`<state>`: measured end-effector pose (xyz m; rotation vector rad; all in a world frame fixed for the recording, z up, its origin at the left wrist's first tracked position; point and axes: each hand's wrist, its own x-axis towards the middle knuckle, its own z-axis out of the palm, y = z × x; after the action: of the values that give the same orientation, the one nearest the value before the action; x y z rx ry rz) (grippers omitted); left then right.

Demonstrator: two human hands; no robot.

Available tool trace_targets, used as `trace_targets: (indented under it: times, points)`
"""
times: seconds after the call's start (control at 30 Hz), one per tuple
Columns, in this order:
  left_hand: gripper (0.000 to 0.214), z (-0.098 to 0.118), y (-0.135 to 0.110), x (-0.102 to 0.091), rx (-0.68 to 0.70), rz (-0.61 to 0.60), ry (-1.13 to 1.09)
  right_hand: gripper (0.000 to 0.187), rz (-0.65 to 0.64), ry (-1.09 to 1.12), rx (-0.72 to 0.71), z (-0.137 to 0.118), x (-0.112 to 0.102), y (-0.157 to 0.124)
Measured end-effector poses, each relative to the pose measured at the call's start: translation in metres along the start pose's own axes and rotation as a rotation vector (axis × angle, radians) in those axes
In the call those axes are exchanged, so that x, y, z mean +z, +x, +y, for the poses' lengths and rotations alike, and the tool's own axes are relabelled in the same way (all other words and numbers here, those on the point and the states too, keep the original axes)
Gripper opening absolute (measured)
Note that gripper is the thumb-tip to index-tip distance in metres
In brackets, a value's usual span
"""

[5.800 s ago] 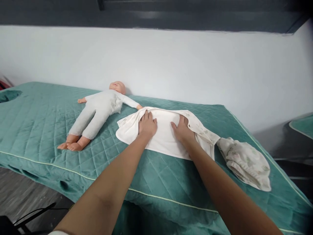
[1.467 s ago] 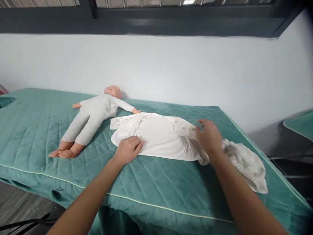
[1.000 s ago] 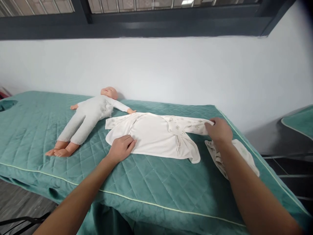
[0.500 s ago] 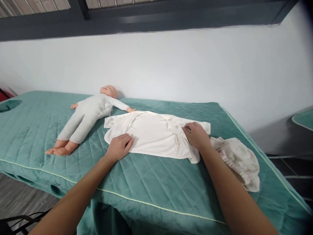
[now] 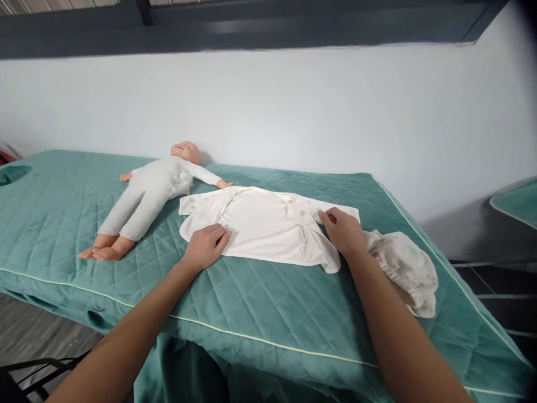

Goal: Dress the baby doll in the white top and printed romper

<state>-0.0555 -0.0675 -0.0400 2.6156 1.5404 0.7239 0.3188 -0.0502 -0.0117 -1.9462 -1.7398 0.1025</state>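
Observation:
A white long-sleeved baby shirt (image 5: 260,224) lies spread out on the green quilted bed cover (image 5: 251,296), its front opening toward the right side. My left hand (image 5: 206,246) rests on the lower left part of the shirt, fingers laid on the cloth and thumb a little apart. Over the right sleeve, my right hand (image 5: 342,229) has its thumb and fingertips pinched together at the edge of the fabric. A baby doll (image 5: 155,182) in a white cloth body lies on its back to the left, one hand touching or almost touching the shirt's upper edge.
A bundled, patterned white cloth garment (image 5: 405,266) with a gathered edge sits right of my right forearm. Behind the bed runs a white wall (image 5: 268,112) under a dark window frame (image 5: 268,28). Another green-covered surface (image 5: 518,201) shows at the far right.
My right hand has shifted slightly off the front opening toward the right sleeve. The left hand stays in place on the shirt. The whole view has shifted a little.

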Motion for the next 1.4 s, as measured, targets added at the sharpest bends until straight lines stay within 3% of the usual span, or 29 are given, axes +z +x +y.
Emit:
trace_targets:
  times: [0.1, 0.2, 0.37, 0.5, 0.57, 0.67, 0.87, 1.0, 1.13, 1.23, 1.4]
  points:
    - [0.04, 0.0, 0.0, 0.001, -0.004, -0.005, -0.004, 0.027, -0.017, 0.23, -0.258, -0.003, 0.007, -0.005]
    - [0.04, 0.0, 0.0, 0.002, -0.009, 0.003, 0.003, 0.041, -0.102, 0.172, -0.399, -0.009, 0.014, -0.008]
    - [0.04, 0.0, 0.001, 0.002, -0.017, 0.006, 0.008, 0.021, -0.07, 0.006, -0.157, -0.028, 0.013, 0.004]
    - [0.04, 0.0, 0.001, 0.002, -0.026, 0.01, 0.001, 0.026, 0.067, 0.244, 0.237, -0.03, 0.008, 0.022]
    - [0.04, 0.0, 0.002, 0.002, -0.031, 0.009, -0.004, 0.029, 0.074, 0.314, 0.358, -0.025, 0.008, 0.028]
    - [0.04, 0.0, 0.002, 0.001, -0.041, 0.006, -0.012, 0.035, 0.082, 0.282, 0.367, -0.016, 0.01, 0.027]
    - [0.04, -0.001, 0.002, 0.002, -0.046, -0.002, -0.022, 0.034, 0.173, 0.065, 0.192, -0.001, 0.01, 0.012]
    - [0.04, -0.001, 0.001, 0.002, -0.05, 0.001, -0.03, 0.041, 0.265, -0.169, 0.313, 0.017, 0.001, 0.007]
    - [0.04, 0.0, 0.001, 0.001, -0.045, 0.003, -0.029, 0.058, 0.189, -0.207, 0.442, 0.032, -0.005, 0.007]
    - [0.04, 0.0, 0.001, 0.0, -0.053, 0.007, -0.036, 0.05, 0.152, -0.13, 0.464, 0.037, -0.004, 0.011]
    - [0.04, 0.001, 0.001, 0.0, -0.062, 0.009, -0.046, 0.031, 0.312, -0.051, 0.409, 0.04, -0.002, 0.016]
